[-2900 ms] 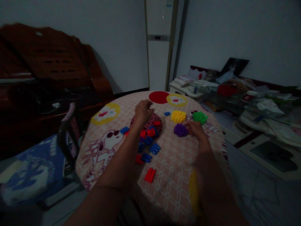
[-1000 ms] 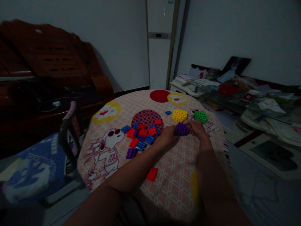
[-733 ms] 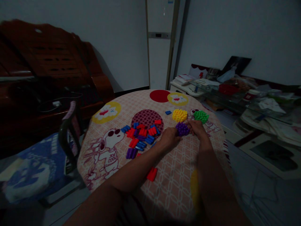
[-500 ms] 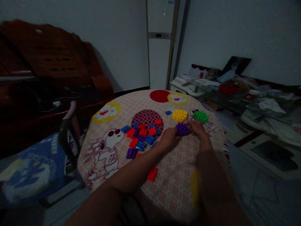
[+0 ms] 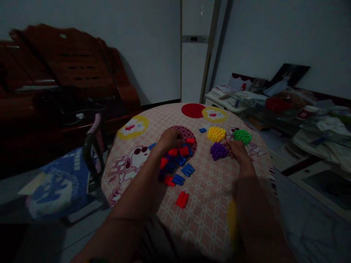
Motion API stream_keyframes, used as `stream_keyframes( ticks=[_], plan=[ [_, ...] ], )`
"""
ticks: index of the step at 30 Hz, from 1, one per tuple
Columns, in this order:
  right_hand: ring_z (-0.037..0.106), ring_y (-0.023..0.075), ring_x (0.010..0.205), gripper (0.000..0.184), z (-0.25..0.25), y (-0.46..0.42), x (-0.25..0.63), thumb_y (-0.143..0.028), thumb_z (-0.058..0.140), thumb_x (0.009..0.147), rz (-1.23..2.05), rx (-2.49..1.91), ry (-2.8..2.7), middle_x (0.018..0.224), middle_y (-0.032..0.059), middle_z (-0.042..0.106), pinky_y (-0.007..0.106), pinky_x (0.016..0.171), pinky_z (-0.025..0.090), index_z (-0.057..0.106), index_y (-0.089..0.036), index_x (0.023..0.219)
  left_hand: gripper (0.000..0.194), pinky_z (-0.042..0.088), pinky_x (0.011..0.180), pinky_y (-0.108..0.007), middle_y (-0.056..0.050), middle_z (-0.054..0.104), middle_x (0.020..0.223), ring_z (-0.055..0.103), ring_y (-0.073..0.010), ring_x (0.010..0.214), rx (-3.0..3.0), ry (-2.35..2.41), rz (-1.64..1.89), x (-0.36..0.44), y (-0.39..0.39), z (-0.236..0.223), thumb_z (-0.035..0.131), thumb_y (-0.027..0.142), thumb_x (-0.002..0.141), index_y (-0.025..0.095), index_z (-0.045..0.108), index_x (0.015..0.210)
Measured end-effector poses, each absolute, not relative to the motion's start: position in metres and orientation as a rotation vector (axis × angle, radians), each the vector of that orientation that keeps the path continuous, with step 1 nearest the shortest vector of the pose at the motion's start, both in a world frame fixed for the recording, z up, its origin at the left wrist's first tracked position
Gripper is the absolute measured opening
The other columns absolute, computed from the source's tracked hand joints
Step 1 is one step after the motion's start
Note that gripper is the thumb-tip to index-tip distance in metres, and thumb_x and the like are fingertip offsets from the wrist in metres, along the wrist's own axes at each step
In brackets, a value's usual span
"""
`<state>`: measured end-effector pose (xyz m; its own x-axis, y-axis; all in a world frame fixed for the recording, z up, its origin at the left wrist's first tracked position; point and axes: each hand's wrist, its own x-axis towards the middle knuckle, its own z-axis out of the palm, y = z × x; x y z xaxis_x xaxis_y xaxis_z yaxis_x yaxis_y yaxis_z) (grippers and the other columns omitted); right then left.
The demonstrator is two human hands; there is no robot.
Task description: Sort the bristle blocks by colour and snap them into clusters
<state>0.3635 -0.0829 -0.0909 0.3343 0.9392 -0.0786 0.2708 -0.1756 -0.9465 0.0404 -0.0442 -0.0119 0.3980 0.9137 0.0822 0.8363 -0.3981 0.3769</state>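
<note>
My right hand (image 5: 238,150) is closed on the right edge of a purple cluster of knobbed plastic building blocks (image 5: 219,151), at the table's right side. Just behind that cluster sits a yellow one (image 5: 216,134), and a green one (image 5: 242,136) lies to the right, beyond my hand. Over on the left, my left hand (image 5: 171,139) reaches down into a loose pile of red, blue and purple blocks (image 5: 179,159). Its fingers are bent together, and whatever is between them is hidden. A loose red block (image 5: 182,199) lies nearer to me.
The blocks lie on a round table with a patterned cloth (image 5: 205,193). A single blue block (image 5: 202,130) is behind the yellow cluster. A chair (image 5: 93,146) stands at the left, and a cluttered glass-topped stand (image 5: 270,113) at the right.
My left hand has left the purple cluster and moved left to the pile. Several blue and red blocks once behind my forearm now show. My right hand stays at the purple cluster.
</note>
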Motion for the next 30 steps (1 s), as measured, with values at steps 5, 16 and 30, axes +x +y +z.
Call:
stream_keyframes(
  ticks=[5,16,30],
  plan=[
    [0.049,0.0116,0.037,0.035,-0.093,-0.083,0.365,-0.045,0.056,0.087,0.885,-1.644,-1.109,0.050,0.0002,0.057,0.022,0.032,0.031,0.069,-0.014,0.078,0.011,0.038,0.056,-0.021,-0.001,0.072,0.068,0.061,-0.0137,0.063,2.234,1.767,0.032,-0.017,-0.038,-0.009,0.075,0.020,0.067,0.019,0.076,0.077],
    [0.047,0.0105,0.036,0.031,-0.088,-0.084,0.362,-0.041,0.055,0.088,0.898,-1.668,-1.082,0.049,-0.0004,0.057,0.022,0.033,0.032,0.067,-0.014,0.077,0.014,0.040,0.060,-0.021,-0.001,0.074,0.074,0.063,-0.0142,0.070,2.297,1.588,0.000,0.000,-0.037,-0.020,0.071,0.012,0.065,0.018,0.074,0.077],
    [0.047,0.0103,0.035,0.039,-0.091,-0.083,0.363,-0.050,0.057,0.086,0.885,-1.642,-1.113,0.049,0.0003,0.057,0.020,0.032,0.031,0.068,-0.014,0.077,0.014,0.049,0.078,-0.025,-0.003,0.074,0.089,0.067,-0.0164,0.083,2.404,0.966,0.627,0.151,-0.099,-0.027,0.067,0.015,0.080,0.017,0.069,0.094]
  ],
)
